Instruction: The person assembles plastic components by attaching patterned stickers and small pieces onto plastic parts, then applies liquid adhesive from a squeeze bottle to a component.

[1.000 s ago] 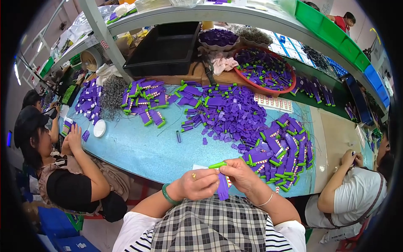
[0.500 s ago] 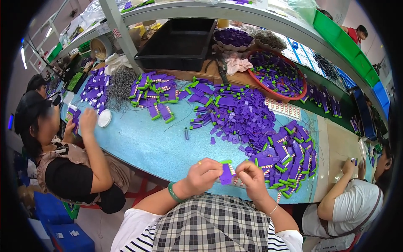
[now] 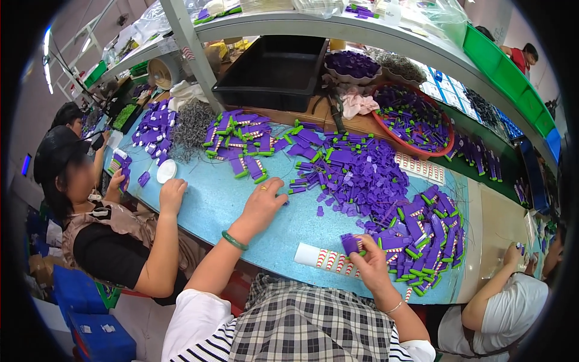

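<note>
While the person in the plaid apron (image 3: 313,320) works at bottom ctr of the frame, the lt. blue table (image 3: 217,196) runs across the middle, w/ a pale grey shelf (image 3: 295,23) along the top. From where I stand, a co-worker in a black cap (image 3: 111,241) sits at far left, another co-worker in a white top (image 3: 506,308) at lower right.

Next in size: the heap of loose purple pieces (image 3: 368,175), right of ctr, then the heap of purple strips w/ green ends (image 3: 425,235), lower & further right. Black tray (image 3: 259,99) is upper ctr; red basket (image 3: 422,152), upper right, is full of purple-and-green bits. Grey wire tangle (image 3: 193,127) is upper left of ctr.

Then the hands. R hand (image 3: 371,259), lower right of ctr, has thumb & fingers pinched on a purple piece (image 3: 351,243) w/ a striped edge, near the strip heap. L hand (image 3: 262,205), about ctr, is fairly wide, thumb apart from forefinger. Strip of striped stickers (image 3: 309,254) lies bottom ctr, partly behind R hand. Round white lid (image 3: 166,171) is left of ctr, near the capped co-worker's fingers. Smallest: a purple bit (image 3: 286,203) just beside L thumb; can't tell if they touch.
</note>
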{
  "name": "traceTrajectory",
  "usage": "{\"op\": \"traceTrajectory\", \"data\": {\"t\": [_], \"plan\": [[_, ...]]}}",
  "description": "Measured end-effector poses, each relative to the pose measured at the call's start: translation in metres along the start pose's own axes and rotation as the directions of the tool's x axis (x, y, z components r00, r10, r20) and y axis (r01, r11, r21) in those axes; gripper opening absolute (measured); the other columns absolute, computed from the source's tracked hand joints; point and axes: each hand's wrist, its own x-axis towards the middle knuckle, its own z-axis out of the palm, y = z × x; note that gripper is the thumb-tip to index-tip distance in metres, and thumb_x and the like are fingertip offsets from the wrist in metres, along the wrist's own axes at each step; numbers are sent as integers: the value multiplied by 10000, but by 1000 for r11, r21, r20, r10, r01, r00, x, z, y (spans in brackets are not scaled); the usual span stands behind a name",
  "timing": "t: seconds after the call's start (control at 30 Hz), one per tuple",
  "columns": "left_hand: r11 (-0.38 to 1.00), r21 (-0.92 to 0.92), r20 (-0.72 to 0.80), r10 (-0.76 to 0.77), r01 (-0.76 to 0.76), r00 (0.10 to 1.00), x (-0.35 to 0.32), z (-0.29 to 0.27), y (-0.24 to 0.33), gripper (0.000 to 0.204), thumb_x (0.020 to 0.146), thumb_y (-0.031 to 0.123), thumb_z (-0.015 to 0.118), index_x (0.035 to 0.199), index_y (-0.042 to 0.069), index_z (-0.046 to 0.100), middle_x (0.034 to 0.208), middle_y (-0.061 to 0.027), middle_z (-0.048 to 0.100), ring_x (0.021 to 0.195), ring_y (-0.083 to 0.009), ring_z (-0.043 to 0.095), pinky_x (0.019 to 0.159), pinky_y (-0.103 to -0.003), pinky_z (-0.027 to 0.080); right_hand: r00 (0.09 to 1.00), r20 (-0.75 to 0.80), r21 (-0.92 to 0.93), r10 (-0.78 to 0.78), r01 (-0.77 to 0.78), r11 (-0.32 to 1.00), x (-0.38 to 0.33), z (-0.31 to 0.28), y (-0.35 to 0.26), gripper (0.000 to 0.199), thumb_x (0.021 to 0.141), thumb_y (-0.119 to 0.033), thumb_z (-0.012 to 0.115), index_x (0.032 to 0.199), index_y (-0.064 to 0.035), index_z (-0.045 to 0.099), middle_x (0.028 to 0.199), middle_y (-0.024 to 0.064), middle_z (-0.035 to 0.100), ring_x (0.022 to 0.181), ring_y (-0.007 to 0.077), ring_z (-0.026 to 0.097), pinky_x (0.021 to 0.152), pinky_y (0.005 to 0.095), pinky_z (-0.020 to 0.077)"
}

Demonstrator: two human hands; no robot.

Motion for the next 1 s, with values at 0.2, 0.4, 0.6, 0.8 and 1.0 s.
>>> {"op": "traceTrajectory", "data": {"t": [0.2, 0.4, 0.6, 0.8, 1.0], "plan": [[-314, -763, 609, -55, 565, 792, -3, -17, 79, 219, 828, 83, 680, 990, 25, 544, 886, -72, 638, 815, -154, 634, 749, -274, 501, 950, 239, -136, -198, 235, 962, 11, 12, -27, 384, 780, 92, 593, 1142, -33, 615, 1190, 113, 488, 1039, 182, 563, 758, 256, 521], [-676, -622, 570, -46, 394, 820, -11, -15, 119, 259, 884, -10, 564, 1135, 7, 502, 950, -93, 631, 848, -157, 631, 770, -276, 517, 977, 143, 490, 160, -210, 846, 5, 16, -2, 191, 845, -32, 614, 1032, 5, 618, 1000, 91, 618, 829, 152, 593, 648, 275, 489], [-220, -958, 257, -357, 186, 898, -4, -9, 130, 192, 823, -70, 603, 1011, -35, 578, 1003, -82, 562, 931, -166, 595, 847, -298, 499, 945, 162, 670, 283, -316, 671, -3, 22, 6, 260, 858, -49, 624, 1116, -24, 610, 985, 27, 593, 848, 97, 570, 680, 228, 491], [-540, -799, 489, -322, 267, 811, 0, -2, 119, 182, 802, -81, 615, 965, -5, 588, 932, -71, 612, 865, -146, 606, 827, -288, 506, 973, -168, -138, -158, 136, 981, -9, 3, -12, 397, 761, 58, 667, 1140, -56, 633, 871, 2, 523, 751, 95, 497, 595, 207, 425], [-474, -839, 436, -297, 265, 850, -4, -5, 112, 168, 806, -81, 620, 959, -12, 608, 939, -70, 616, 870, -146, 621, 807, -286, 526, 898, -31, -599, -440, 335, 727, -12, 3, -24, 417, 692, 77, 704, 1069, -101, 681, 745, 21, 495, 660, 120, 460, 544, 245, 353]]}}
